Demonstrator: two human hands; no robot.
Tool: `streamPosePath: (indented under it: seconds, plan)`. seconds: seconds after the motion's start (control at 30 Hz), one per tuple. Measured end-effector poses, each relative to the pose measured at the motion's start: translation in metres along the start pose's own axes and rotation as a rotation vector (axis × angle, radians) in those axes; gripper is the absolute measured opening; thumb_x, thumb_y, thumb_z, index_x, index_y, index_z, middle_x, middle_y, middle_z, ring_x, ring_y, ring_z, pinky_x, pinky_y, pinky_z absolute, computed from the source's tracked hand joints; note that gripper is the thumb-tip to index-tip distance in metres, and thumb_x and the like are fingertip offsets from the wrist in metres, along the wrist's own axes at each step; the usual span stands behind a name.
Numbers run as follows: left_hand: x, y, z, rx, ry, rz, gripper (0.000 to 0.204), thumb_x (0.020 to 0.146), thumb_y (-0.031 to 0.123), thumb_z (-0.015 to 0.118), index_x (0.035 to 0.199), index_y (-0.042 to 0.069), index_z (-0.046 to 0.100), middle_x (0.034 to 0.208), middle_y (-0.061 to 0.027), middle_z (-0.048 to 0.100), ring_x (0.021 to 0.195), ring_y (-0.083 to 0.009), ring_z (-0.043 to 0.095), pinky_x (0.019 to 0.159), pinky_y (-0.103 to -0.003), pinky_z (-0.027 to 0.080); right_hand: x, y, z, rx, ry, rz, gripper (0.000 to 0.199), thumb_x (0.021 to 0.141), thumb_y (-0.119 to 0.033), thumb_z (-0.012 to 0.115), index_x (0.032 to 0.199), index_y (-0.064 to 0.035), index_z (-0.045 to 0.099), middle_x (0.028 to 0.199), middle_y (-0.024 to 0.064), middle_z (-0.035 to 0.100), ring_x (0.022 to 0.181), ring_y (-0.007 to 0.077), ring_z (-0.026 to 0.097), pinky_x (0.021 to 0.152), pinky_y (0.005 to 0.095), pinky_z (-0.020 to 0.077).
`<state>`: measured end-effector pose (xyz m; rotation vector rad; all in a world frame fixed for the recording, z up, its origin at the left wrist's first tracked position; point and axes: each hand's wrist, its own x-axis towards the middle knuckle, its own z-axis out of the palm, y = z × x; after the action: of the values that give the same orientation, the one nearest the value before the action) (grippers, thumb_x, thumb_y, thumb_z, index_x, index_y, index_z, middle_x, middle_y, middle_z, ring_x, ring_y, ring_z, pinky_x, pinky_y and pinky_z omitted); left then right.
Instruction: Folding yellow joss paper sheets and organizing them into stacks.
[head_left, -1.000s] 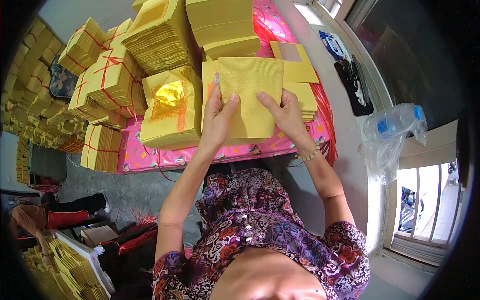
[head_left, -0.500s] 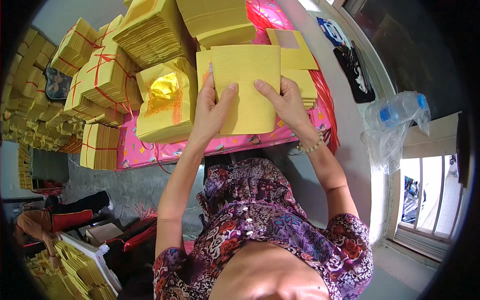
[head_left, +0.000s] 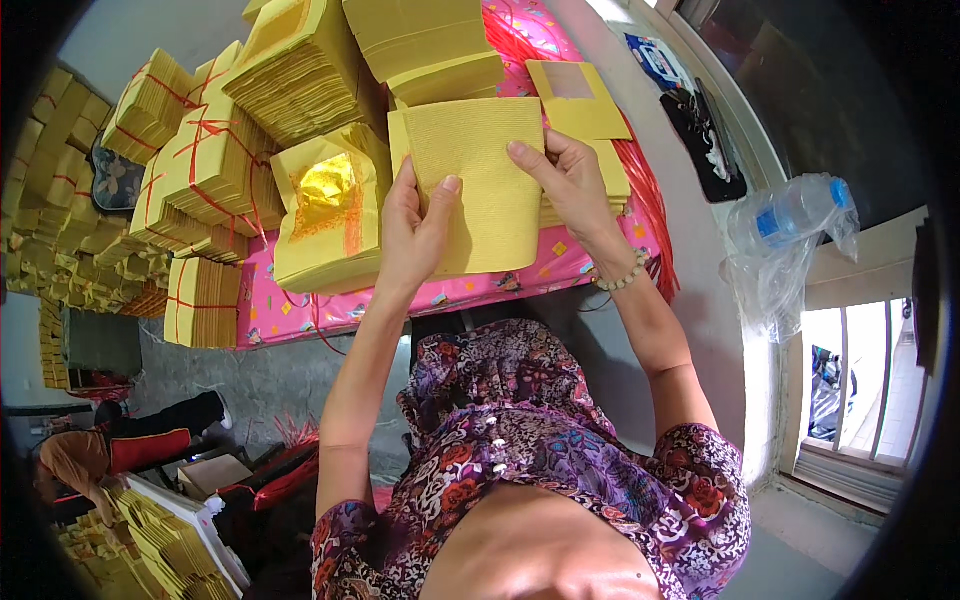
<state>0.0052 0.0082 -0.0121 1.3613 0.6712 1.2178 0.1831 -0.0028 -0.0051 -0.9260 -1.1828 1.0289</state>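
Note:
A folded-looking stack of yellow ribbed paper [head_left: 485, 200] is held up in front of me, over the edge of the pink table. My left hand [head_left: 413, 228] grips its left side, thumb lying on the front face and fingers behind. At the upper right edge my right hand [head_left: 572, 190] pinches it, thumb on the front too. The fingers behind the paper are partly hidden. Left of it lies a yellow paper pile [head_left: 330, 230] with a gold foil square and orange print on top. Beyond my right hand is another pile of yellow sheets [head_left: 612, 175].
Yellow paper bundles tied with red string [head_left: 225, 155] crowd the table's left. Red plastic strips [head_left: 645, 200] hang off the right side of the pink table cover [head_left: 300, 318]. A plastic bottle [head_left: 790, 215] in a bag stands by the window. At lower left another person [head_left: 75, 455] bends over yellow bundles.
The paper stack has shifted slightly left and down in view. My right hand has moved up along its right edge, and that side now looks more curved. The left hand still grips it.

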Motion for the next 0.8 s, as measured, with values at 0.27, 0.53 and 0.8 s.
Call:
streamPosePath:
  seconds: [0.27, 0.53, 0.8]
  plan:
    - [-0.002, 0.003, -0.002, -0.017, -0.01, -0.047, 0.037, 0.093, 0.008, 0.051, 0.127, -0.002, 0.043, 0.118, -0.0091, 0.056, 0.106, -0.0127, 0.053, 0.092, -0.027, 0.041, 0.013, -0.001, -0.007, -0.11, 0.05, -0.036, 0.02, 0.089, -0.02, 0.062, 0.08, -0.0019, 0.065, 0.066, -0.007, 0.054, 0.057, -0.0014, 0.043, 0.05, 0.0174, 0.0341]
    - [-0.004, 0.004, -0.006, -0.006, -0.036, -0.075, 0.035, 0.093, 0.007, 0.05, 0.126, -0.002, 0.044, 0.117, -0.0087, 0.057, 0.105, -0.0127, 0.054, 0.09, -0.027, 0.042, 0.018, -0.004, -0.013, -0.056, 0.042, -0.024, 0.021, 0.09, -0.022, 0.062, 0.082, -0.0031, 0.066, 0.067, -0.0064, 0.056, 0.056, -0.0015, 0.045, 0.05, 0.0169, 0.036]
    - [0.002, 0.007, -0.009, -0.077, 0.036, -0.105, 0.033, 0.093, 0.011, 0.053, 0.123, 0.0, 0.048, 0.114, -0.0088, 0.06, 0.1, -0.0131, 0.058, 0.085, -0.027, 0.046, -0.006, -0.001, -0.016, -0.22, -0.182, 0.233, 0.032, 0.087, -0.029, 0.064, 0.091, 0.0025, 0.067, 0.072, -0.0002, 0.064, 0.06, 0.0027, 0.056, 0.052, 0.0186, 0.0449]
